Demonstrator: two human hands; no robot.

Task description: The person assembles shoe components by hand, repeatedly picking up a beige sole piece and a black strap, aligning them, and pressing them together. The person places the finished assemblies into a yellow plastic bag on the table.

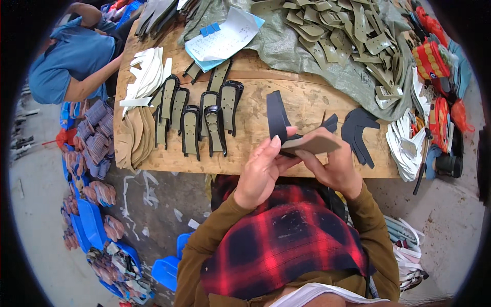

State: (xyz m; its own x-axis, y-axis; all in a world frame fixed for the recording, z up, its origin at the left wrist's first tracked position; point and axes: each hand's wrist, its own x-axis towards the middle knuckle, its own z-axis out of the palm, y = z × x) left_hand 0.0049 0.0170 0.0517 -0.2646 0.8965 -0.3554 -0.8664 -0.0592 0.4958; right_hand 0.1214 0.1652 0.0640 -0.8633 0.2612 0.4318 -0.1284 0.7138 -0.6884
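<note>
From where I stand, a red-and-black checked apron (286, 230) comes nearest, and a brown sleeve comes up along each side of it. Both forearms reach forward and inward, so the hands meet over the table's (250, 115) near edge. The left hand (258, 176) is turned partly palm-up, thumb raised, pinching the lower end of a dark strip (276, 115) that stands up from it. The right hand (335, 166) grips a tan curved piece (314, 144) between thumb and fingers, its end meeting the strip at the left fingertips (whether the two are joined, I can't tell).

Just beyond the right hand lie dark cut pieces (358, 133), with white pieces (404, 148) past them at the table's corner. Left of the hands stand black-edged olive pieces (191, 133), grouped close, with a tan stack (135, 138) beside them and white strips (146, 77) behind that. Farther back, written sheets (225, 38) overlap a green cloth (286, 51), which bears a heap of olive pieces (337, 46). A person in a blue shirt (74, 56) sits off to the left.
</note>
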